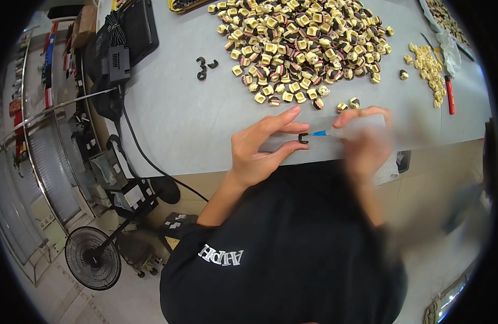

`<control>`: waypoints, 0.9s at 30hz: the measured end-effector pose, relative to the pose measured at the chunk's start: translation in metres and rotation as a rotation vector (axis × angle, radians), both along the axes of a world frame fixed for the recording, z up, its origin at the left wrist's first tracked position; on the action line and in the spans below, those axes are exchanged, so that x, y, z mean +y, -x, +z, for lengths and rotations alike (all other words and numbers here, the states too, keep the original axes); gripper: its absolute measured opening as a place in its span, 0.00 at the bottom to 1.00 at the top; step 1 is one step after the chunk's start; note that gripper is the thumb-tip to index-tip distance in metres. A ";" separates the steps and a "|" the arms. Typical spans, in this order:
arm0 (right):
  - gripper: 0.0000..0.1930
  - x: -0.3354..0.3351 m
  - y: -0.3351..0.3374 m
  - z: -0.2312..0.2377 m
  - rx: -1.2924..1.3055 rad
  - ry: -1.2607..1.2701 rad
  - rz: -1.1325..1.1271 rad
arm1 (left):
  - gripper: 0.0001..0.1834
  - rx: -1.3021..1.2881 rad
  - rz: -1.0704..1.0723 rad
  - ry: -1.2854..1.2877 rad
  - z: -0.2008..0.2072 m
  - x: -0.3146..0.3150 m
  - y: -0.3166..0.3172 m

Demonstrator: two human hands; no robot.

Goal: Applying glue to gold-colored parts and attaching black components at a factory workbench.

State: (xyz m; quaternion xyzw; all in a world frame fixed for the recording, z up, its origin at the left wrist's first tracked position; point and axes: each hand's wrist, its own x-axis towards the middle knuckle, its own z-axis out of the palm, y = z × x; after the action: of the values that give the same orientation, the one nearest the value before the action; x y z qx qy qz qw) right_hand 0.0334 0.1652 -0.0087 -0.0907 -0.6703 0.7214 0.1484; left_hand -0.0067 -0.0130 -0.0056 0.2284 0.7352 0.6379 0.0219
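Your left hand (254, 146) pinches a small black curved piece (303, 139) between thumb and fingertips above the table's (178, 124) near edge, while your blurred right hand (366, 148), near but apart, curls around a whitish bottle (367, 124) whose blue nozzle (318, 133) points at that piece.

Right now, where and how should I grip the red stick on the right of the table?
Probably pinch the red stick across its near half, from above and the near side. It lies flat and slim; small cream pieces flank its left and a plastic bag sits by its far end. The right hand is nearer, but holds a bottle.
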 end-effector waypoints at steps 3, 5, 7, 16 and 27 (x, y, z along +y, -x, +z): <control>0.16 0.000 0.000 -0.001 0.015 0.075 0.008 | 0.31 0.003 -0.004 -0.001 0.000 0.000 0.000; 0.16 0.001 0.000 -0.001 0.005 0.044 -0.013 | 0.31 -0.002 -0.001 -0.002 0.001 0.000 0.000; 0.16 0.000 0.000 -0.001 0.001 0.029 -0.024 | 0.31 -0.013 0.006 -0.004 0.001 -0.001 0.000; 0.16 0.021 0.001 0.014 0.174 0.310 -0.079 | 0.31 -0.060 0.023 -0.073 0.002 -0.001 0.003; 0.18 0.087 -0.001 0.008 0.114 -0.436 -0.259 | 0.32 -0.118 0.054 -0.056 0.003 -0.003 0.000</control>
State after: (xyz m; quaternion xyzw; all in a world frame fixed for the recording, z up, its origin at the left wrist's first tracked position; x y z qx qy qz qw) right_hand 0.0348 0.2519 -0.0007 -0.1010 -0.7835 0.5386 0.2930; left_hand -0.0063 -0.0155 -0.0030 0.1712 0.7204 0.6708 0.0415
